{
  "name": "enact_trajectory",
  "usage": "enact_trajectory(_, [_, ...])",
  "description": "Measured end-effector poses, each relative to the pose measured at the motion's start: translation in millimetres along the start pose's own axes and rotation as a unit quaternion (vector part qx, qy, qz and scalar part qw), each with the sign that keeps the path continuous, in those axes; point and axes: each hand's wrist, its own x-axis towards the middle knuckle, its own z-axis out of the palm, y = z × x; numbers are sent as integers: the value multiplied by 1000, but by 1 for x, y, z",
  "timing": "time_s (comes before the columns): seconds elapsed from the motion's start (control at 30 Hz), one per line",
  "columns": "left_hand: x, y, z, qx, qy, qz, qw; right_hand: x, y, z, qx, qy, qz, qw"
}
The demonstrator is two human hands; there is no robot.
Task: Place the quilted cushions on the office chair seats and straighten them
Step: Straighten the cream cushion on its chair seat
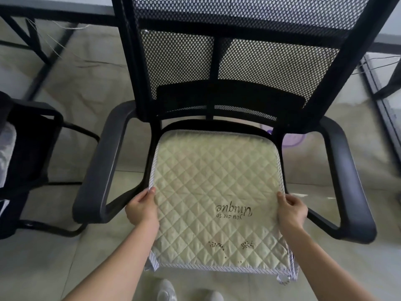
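Note:
A pale green quilted cushion (214,183) with striped edging and upside-down script lettering lies on the seat of a black mesh-backed office chair (238,51). Its back edge reaches the seat's rear rim; its front edge overhangs toward me. My left hand (142,207) pinches the cushion's left edge with the thumb on top. My right hand (291,208) grips the right edge the same way. Both hands sit at about mid-length of the cushion, between the chair's armrests.
The chair's left armrest (102,161) and right armrest (347,177) flank my hands. A second black chair (28,153) stands at the left. Desk frames (34,35) run along the back and right. A purple object (293,140) lies on the floor behind the seat. My shoes (167,291) show at the bottom.

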Motion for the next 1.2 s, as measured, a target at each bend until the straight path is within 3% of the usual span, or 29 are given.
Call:
enact_trajectory(0.33, [7,-4,0,15,-8,-1,1000,0,-7,4,-5,0,-18,1000])
enact_trajectory(0.5, [-11,-3,-5,123,31,65,990,-6,-2,-1,-55,5,-79,995])
enact_trajectory(0.6, [-30,-12,-12,246,-7,243,938,-28,13,-2,-239,-26,-254,937])
enact_trajectory(0.67, [-44,-25,-13,339,-78,374,860,-45,26,2,-344,-98,-341,870])
enact_trajectory(0.73, [-50,-40,-12,428,-135,433,782,-50,44,7,-411,-142,-378,817])
enact_trajectory(0.8, [-45,-49,-14,482,-143,423,754,-48,59,10,-447,-141,-371,801])
enact_trajectory(1.03, [-20,-56,-25,537,-136,379,741,-20,67,-2,-479,-128,-341,799])
enact_trajectory(1.2, [-29,-41,-29,542,-165,339,751,-22,60,-5,-453,-142,-336,814])
